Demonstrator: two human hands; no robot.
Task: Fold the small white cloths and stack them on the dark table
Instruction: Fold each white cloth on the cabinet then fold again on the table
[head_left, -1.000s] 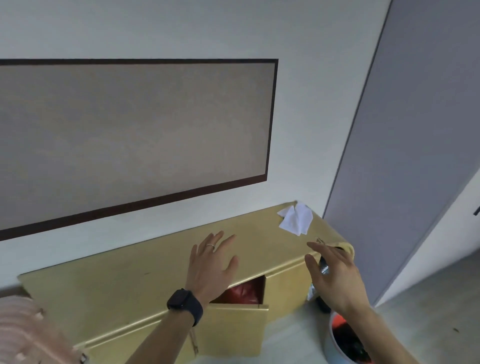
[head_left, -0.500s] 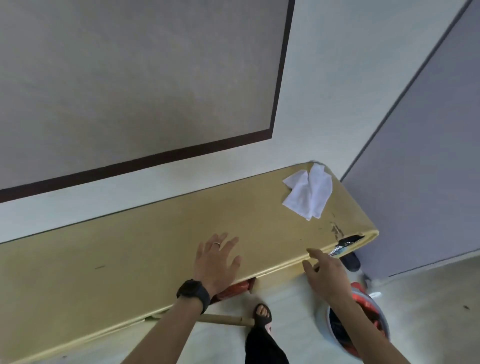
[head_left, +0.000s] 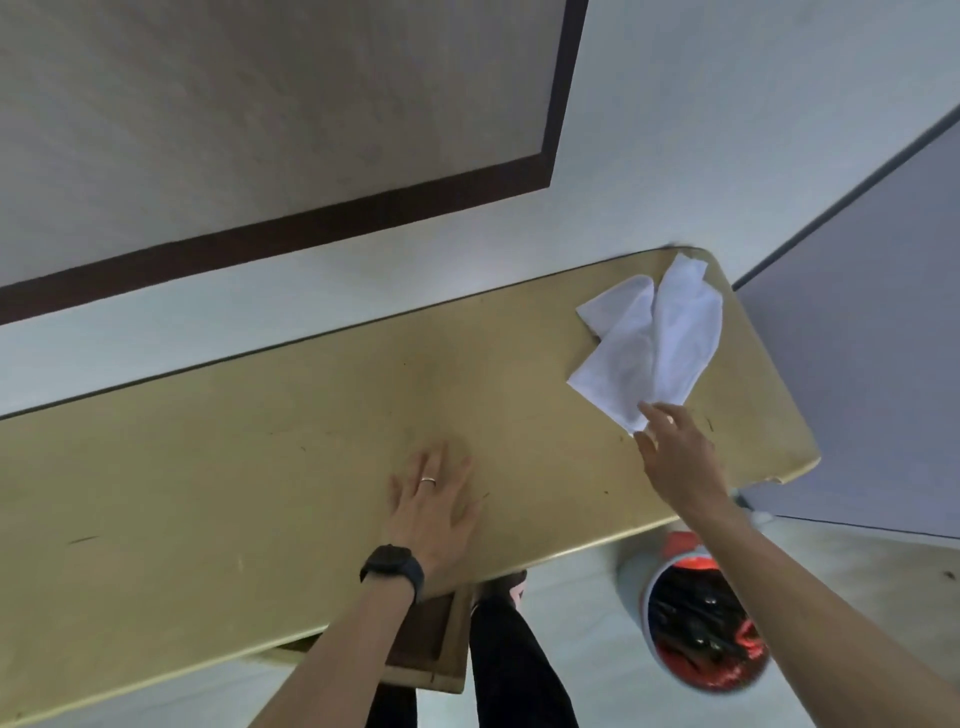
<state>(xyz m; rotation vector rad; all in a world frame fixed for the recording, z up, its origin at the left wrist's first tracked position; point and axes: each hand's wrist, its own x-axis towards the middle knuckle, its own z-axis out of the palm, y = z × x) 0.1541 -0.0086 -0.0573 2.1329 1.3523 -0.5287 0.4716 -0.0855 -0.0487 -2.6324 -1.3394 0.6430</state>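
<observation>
Right hand (head_left: 675, 457) has reached the crumpled white cloth (head_left: 649, 348), fingers extended onto its near corner, nothing pinched yet. Left hand (head_left: 434, 512) lies flat, unclenched, on the yellow cabinet top (head_left: 260, 467). Pickup looks imminent.

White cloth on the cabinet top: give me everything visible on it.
The white cloth is thin fabric, rumpled, with two long overlapping flaps; one piece or two is unclear. It lies flat at the far right end of the tan wooden top, near the wall. The right hand reaches its near corner with its fingers; a pinch cannot be confirmed.
</observation>
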